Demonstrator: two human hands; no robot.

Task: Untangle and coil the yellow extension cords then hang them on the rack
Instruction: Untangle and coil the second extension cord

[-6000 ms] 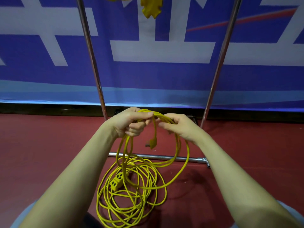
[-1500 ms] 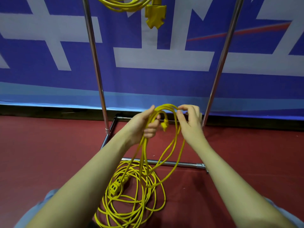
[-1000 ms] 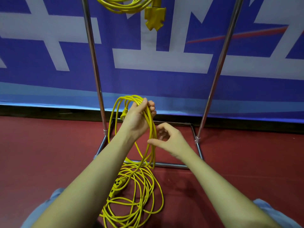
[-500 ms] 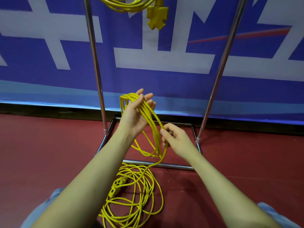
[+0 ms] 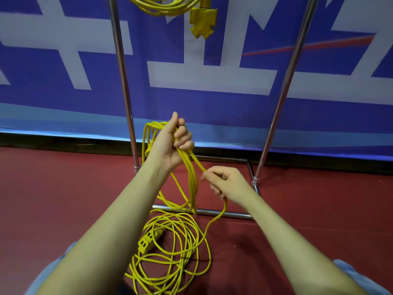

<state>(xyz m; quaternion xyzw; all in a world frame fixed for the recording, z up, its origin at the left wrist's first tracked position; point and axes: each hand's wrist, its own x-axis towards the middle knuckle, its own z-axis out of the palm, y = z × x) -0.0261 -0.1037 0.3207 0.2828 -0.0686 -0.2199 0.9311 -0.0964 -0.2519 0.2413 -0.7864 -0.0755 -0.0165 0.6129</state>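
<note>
The left hand is raised with its fingers curled round several gathered loops of the yellow extension cord, while the right hand pinches one strand just beside them. The rest lies tangled on the red floor before the rack, where another coiled cord hangs

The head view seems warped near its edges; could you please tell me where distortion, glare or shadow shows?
Head view: wide-angle bend leans the rack poles outward; glare streaks run along their chrome; soft shadow lies on the red floor beside the loose cord pile; both hands look sharp.
</note>
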